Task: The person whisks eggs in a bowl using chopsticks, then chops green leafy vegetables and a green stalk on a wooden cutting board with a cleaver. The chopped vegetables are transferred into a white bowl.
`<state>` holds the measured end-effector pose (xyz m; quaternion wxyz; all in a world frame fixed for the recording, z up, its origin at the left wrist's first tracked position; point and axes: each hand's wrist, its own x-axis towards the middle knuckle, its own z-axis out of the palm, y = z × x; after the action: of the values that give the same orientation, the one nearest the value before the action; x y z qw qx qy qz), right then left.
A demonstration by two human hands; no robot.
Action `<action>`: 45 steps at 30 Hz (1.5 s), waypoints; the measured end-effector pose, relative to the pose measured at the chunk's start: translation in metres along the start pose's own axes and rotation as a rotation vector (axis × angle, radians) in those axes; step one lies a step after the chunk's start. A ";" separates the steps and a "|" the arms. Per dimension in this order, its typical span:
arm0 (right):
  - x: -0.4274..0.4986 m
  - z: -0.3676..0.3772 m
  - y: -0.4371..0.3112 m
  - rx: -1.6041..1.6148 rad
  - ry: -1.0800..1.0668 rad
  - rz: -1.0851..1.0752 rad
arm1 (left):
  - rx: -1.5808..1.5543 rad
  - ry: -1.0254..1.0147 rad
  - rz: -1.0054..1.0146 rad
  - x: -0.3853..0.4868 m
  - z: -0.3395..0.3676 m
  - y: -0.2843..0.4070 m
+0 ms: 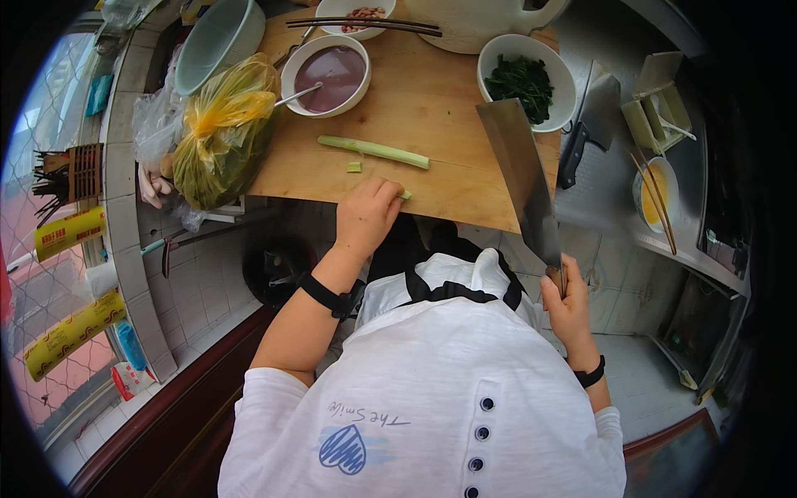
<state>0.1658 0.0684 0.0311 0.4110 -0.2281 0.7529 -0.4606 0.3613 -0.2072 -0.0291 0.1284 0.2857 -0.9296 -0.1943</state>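
Note:
My right hand (570, 308) grips the handle of a broad cleaver (520, 171), its blade raised and slanting over the right side of the wooden cutting board (461, 131). At the board's front edge my left hand (368, 216) has its fingers curled around a small piece of green stalk (406, 195); only its end shows past the fingertips. Just beyond lies a longer pale green stalk (373, 152), probably celery or a similar vegetable. Between that stalk and my left hand sits a short cut piece (353, 167).
Around the board stand a bowl of purplish liquid (330, 71) with a spoon, a bowl of dark greens (529, 78), and a bowl of peanuts (364, 14) with chopsticks across it. A yellow plastic bag (227, 131) sits left. Right are a second cleaver (591, 115) and beaten egg (655, 193).

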 end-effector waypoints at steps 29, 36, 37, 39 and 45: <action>0.072 0.066 -0.086 -0.747 -0.578 -0.194 | 0.010 0.317 -0.078 -0.036 0.020 -0.039; 0.084 0.079 -0.063 -0.734 -0.550 -0.258 | 0.024 0.314 -0.063 -0.033 0.017 -0.039; 0.084 0.074 -0.061 -0.670 -0.549 -0.255 | 0.015 0.307 -0.064 -0.032 0.015 -0.039; 0.085 0.066 -0.059 -0.577 -0.549 -0.261 | 0.001 0.290 -0.076 -0.029 0.011 -0.040; 0.070 0.058 -0.058 -0.441 -0.429 -0.203 | -0.120 0.116 -0.051 -0.020 -0.003 -0.046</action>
<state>0.1726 -0.0387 0.0402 0.4529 -0.4776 0.7041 -0.2665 0.4003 -0.2313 -0.0488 0.1938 0.3116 -0.8998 -0.2359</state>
